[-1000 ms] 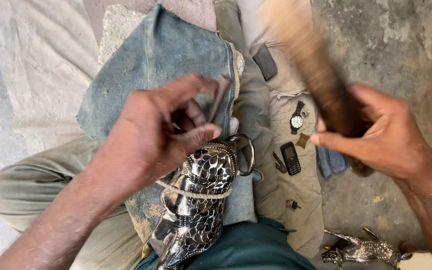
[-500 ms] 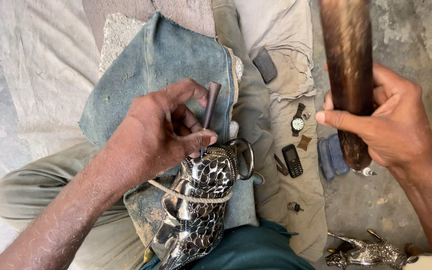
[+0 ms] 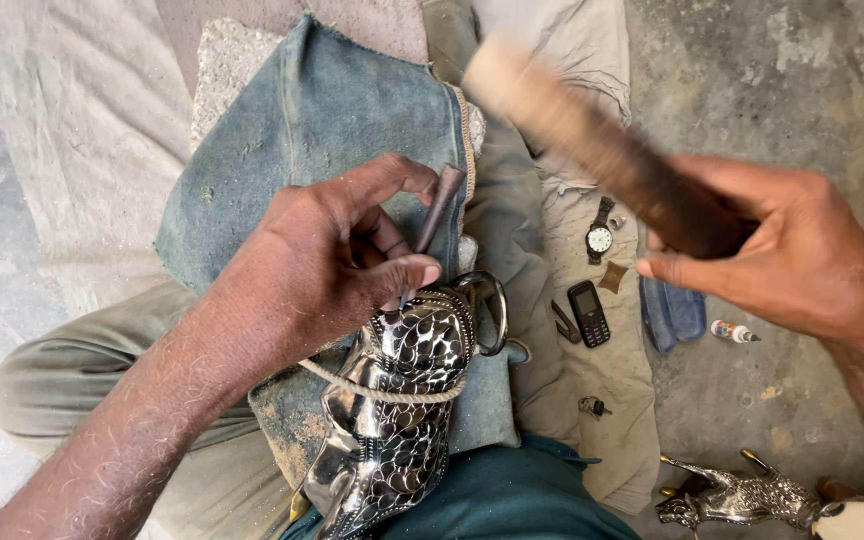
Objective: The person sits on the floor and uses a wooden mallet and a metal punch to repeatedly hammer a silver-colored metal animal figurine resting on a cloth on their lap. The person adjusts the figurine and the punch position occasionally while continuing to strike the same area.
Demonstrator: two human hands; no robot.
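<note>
Punch (image 3: 436, 208) pinched upright in left hand (image 3: 327, 265) on metal figure (image 3: 402, 400) | right hand (image 3: 792, 255) fisted round blurred mallet (image 3: 592, 140), raised

Your wooden mallet (image 3: 602, 150) is smeared by motion blur. Your left hand (image 3: 322, 270) hides the punch's (image 3: 436, 208) tip, and the bottom edge cuts off the metal figure (image 3: 392, 420).

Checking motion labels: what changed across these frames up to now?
The right hand swung the wooden mallet from upright half a second ago to tilted up-left toward the punch, blurred. The left hand kept the punch on the patterned metal figure. Watch and phone stayed put.
</note>
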